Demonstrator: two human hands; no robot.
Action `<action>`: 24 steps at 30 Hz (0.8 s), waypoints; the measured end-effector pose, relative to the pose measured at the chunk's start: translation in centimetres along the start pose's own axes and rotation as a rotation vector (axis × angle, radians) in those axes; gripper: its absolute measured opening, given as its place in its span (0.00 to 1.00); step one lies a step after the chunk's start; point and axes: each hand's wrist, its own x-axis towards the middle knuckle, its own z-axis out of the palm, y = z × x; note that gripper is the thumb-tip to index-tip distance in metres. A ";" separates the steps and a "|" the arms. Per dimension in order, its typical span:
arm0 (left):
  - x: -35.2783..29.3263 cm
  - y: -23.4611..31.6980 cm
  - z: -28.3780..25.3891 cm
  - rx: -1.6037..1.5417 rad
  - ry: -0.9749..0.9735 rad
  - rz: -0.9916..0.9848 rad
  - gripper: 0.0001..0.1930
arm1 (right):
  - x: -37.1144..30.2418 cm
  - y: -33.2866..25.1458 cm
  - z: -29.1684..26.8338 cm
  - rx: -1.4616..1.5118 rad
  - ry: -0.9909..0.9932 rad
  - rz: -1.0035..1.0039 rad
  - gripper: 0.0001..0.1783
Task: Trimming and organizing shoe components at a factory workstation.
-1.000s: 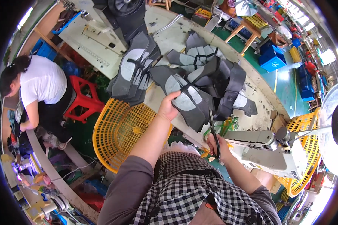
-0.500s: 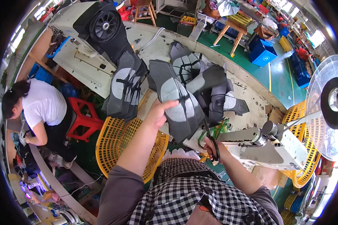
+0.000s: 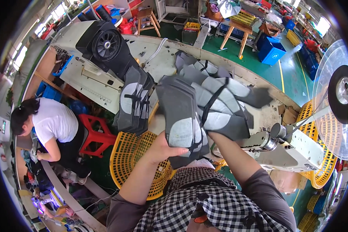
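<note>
My left hand is closed on the lower end of a stack of dark grey fabric pieces with pale grey panels, its thumb lying across the front. The stack stands tilted above the table's near edge. To its right spreads a bundle of similar pieces, smeared by motion and crossed by a black strap. My right forearm reaches under this bundle; the hand's fingers are hidden behind it. No scissors show. Another stack of such pieces leans beside the sewing machine at the left.
A yellow plastic basket stands below the table at the left. Right of my hands lies a second machine arm, with a clear reel beyond. A person works at the left near a red stool.
The left-hand stack has swung more upright and nearer my body. My right hand, which held scissors, has moved up and in behind the right bundle, which has shifted and fanned out.
</note>
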 end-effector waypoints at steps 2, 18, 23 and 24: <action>0.0 0.6 -0.7 -0.010 0.010 0.051 0.33 | 0.1 0.0 0.4 -0.078 -0.002 -0.126 0.24; -7.2 -18.5 -5.5 -0.595 0.715 -0.233 0.26 | -11.3 0.0 -3.7 -0.574 -0.524 0.482 0.24; -7.4 -19.1 -4.8 -0.698 0.687 -0.093 0.26 | -9.6 -3.1 1.7 -0.153 -0.462 0.458 0.27; -7.5 -19.1 -4.5 -0.697 0.694 -0.092 0.26 | -9.0 -2.9 2.5 -0.153 -0.469 0.460 0.27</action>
